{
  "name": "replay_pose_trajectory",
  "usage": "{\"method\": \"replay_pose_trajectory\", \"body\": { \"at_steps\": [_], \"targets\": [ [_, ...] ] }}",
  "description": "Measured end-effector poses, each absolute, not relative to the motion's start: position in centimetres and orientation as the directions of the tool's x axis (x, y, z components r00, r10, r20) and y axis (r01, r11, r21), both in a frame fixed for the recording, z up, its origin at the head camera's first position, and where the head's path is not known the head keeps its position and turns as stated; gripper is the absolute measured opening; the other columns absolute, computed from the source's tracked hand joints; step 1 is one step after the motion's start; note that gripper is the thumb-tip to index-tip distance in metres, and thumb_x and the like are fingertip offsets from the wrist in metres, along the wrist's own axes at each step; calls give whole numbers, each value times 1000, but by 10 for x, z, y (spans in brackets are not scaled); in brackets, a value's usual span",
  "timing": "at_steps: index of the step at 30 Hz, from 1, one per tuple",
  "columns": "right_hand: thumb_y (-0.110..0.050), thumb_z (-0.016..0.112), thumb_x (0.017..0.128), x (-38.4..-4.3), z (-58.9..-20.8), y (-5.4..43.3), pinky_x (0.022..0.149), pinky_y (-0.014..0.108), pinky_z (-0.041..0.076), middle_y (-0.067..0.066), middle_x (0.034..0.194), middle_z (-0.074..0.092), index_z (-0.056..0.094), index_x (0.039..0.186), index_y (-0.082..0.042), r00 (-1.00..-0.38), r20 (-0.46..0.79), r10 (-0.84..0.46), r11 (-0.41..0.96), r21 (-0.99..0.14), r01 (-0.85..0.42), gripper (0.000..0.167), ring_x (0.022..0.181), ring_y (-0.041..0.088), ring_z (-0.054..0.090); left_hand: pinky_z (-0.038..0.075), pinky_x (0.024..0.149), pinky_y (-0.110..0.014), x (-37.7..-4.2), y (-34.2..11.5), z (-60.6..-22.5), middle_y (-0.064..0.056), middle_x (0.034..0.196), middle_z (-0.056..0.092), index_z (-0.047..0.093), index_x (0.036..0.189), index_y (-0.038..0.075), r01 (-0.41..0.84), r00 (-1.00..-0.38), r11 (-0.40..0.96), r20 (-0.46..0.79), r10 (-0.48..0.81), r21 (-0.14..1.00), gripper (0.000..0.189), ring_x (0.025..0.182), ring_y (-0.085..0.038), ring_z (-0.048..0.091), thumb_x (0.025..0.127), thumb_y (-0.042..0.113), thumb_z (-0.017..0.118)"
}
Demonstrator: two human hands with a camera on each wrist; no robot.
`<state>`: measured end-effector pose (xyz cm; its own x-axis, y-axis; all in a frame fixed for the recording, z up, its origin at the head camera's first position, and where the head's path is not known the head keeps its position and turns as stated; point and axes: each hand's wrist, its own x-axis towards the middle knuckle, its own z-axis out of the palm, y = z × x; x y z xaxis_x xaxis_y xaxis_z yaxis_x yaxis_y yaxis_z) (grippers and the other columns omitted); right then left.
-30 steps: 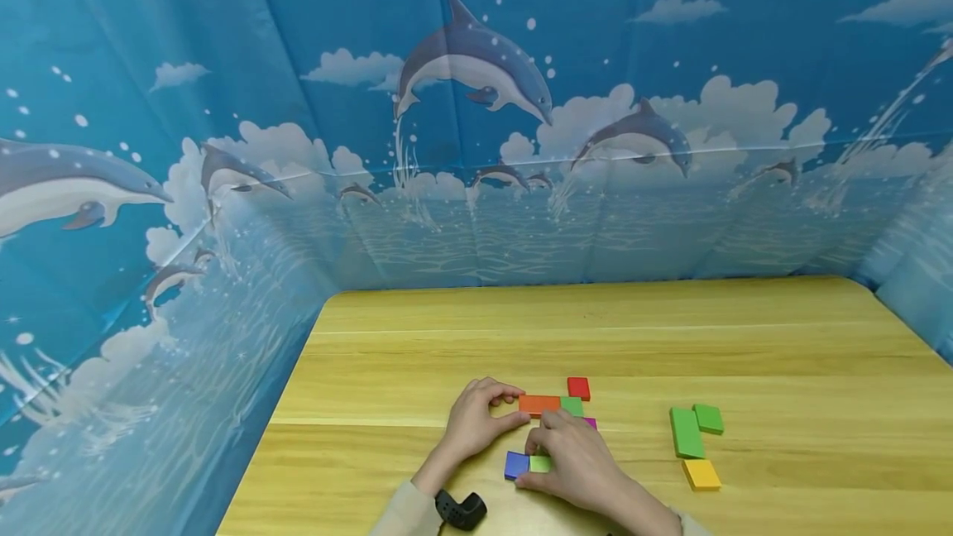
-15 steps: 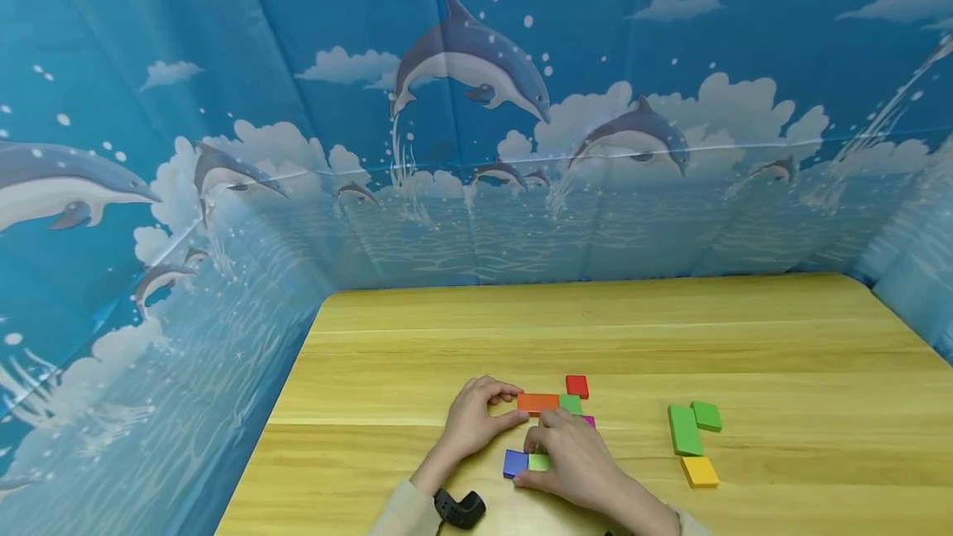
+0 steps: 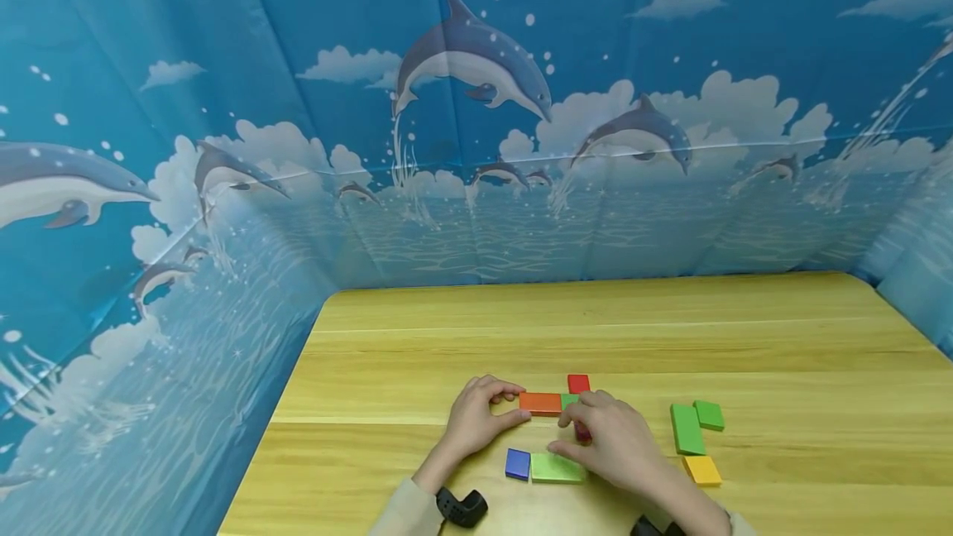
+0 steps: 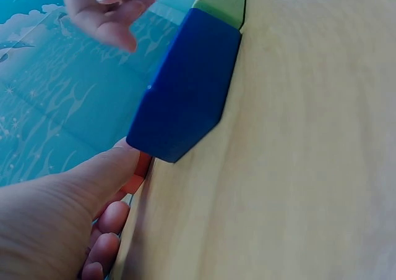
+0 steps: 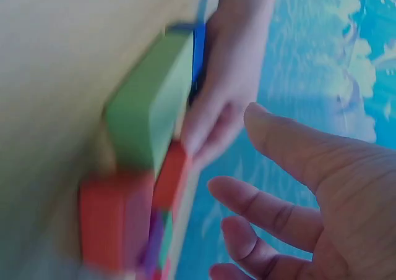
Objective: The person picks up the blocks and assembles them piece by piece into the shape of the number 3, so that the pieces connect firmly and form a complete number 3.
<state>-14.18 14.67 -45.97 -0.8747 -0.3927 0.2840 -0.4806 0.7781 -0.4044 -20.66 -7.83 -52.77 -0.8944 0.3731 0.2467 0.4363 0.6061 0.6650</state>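
Observation:
My left hand (image 3: 480, 420) holds the left end of an orange block (image 3: 539, 404), thumb at its near corner and index finger at its far one. A green block (image 3: 568, 401) adjoins its right end. Nearer me, a blue block (image 3: 518, 464) lies end to end with a long light green block (image 3: 558, 468). My right hand (image 3: 614, 441) hovers with loosely bent fingers over the light green block's right end, holding nothing. A red block (image 5: 105, 221) stands by the light green block (image 5: 145, 101) in the right wrist view; my right hand partly hides it in the head view.
A small red block (image 3: 578, 384) lies beyond the green one. To the right lie a long green block (image 3: 687, 429), a small green block (image 3: 710, 415) and a yellow block (image 3: 701, 471). A dolphin-print curtain (image 3: 447, 230) surrounds the wooden table (image 3: 417, 337).
My right hand has let go of the light green block and moved right and up, uncovering most of it. The left hand keeps its place at the orange block.

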Motion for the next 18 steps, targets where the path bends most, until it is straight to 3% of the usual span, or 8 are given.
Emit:
{"method": "replay_pose_trajectory", "body": {
  "at_steps": [6,18],
  "targets": [
    [-36,81,73,-144,-453,186,48,22,33,-12,68,45,69,81,-21,-926,272,-262,831,-425,-359,21,58,5,38,40,73,-25,-207,-78,-528,14,89,58,71,106,25,433,-895,598,244,372,675,32,81,-6,47,81,45,73],
    [-46,69,84,-147,-447,272,43,30,31,-5,71,52,71,93,-11,-991,117,-63,897,-430,-108,36,52,14,39,39,73,-25,-206,-78,-525,15,90,57,71,106,24,413,-903,600,221,369,685,34,80,-6,46,80,46,73]
  ]
}}
